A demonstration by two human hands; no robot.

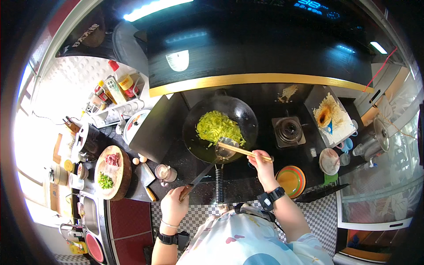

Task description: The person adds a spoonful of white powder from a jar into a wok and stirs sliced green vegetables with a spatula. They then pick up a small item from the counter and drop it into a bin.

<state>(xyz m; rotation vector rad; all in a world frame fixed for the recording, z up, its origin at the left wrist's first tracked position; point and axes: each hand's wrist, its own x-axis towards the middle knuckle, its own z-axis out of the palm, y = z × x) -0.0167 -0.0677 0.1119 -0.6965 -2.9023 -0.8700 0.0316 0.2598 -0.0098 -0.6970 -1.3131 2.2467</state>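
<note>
My left hand (174, 204) is closed around the wooden handle of a metal wok spatula (201, 175). The spatula's blade rests inside a large black wok (245, 114), at the near side of a heap of shredded green vegetable (217, 127). In my right hand (262, 165) is a pair of wooden chopsticks (243, 151), whose tips reach over the spatula's blade. The wok's long wrapped handle (219, 185) points towards me, between my two hands, and neither hand touches it.
Left stands a round chopping board (124, 175) with chopped meat (112, 159) and green onion (105, 181). A cleaver (147, 175), two eggs (139, 160) and a mug (169, 173) lie nearer. On the right are a burner (289, 130) and an orange plate (291, 181). A range hood (258, 79) overhangs the stove.
</note>
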